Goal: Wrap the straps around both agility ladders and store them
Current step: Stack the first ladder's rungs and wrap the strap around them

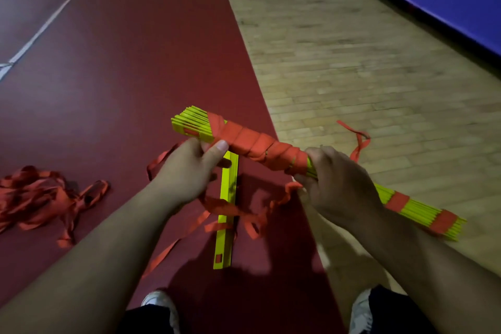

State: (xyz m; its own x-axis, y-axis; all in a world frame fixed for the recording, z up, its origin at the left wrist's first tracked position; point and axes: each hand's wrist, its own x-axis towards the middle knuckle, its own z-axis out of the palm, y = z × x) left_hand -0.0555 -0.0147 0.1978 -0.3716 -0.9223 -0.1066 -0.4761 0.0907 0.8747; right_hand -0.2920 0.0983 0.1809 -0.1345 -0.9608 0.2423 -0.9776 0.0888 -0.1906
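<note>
Left hand (187, 171) and right hand (339, 184) clench the ladder (189, 123); its long axis runs grip to grip, strap (254, 144) wound between them, bare rungs (423, 206) beyond the right grip.

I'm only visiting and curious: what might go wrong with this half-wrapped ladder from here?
1. The strap tail by the right hand hangs loose; if that grip slackens, the orange wrap may unwind.
2. On the held ladder, the rung ends fan out unwrapped and might slide apart.
3. Straps lie tangled over the second ladder near the shoes, a likely snag or trip.
</note>
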